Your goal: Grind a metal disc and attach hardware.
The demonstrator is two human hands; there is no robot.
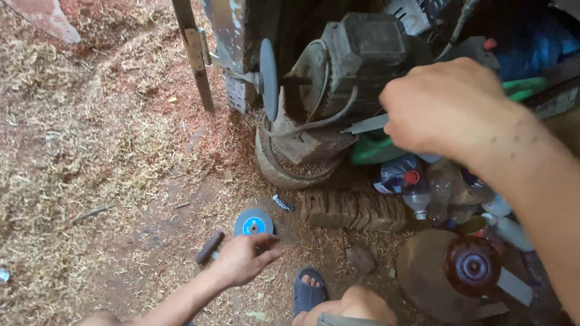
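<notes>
Left hand point(244, 258): fingers loosely curled, tips down at the near edge of a blue-labelled grinding disc point(254, 223) lying flat on the dirt; cannot tell whether they pinch it or only touch it. A short dark metal rod point(209, 246) lies just left of that hand, on the ground.

Right hand point(444, 105): closed in a fist around a flat grey metal tool point(365, 124), whose tip sticks out to the left toward the electric motor point(356, 57). The grip end is hidden inside the fist.

1 dark disc point(268, 78) is mounted edge-on on the spindle, left of the motor. The motor sits on an old tyre point(272, 166). A grey cable point(314, 121) loops across its front.

Right of the tyre: a green container point(371, 150), several clear plastic bottles point(417, 193), 1 with a red cap. A ribbed block point(353, 210) lies near the bottles. A round reddish-brown lid point(472, 265) sits on a wooden stump, near right.

Sawdust and shavings point(78, 151) cover the ground to the left. The person's foot in a blue sandal point(308, 293) is at the near edge, between the 2 arms.
</notes>
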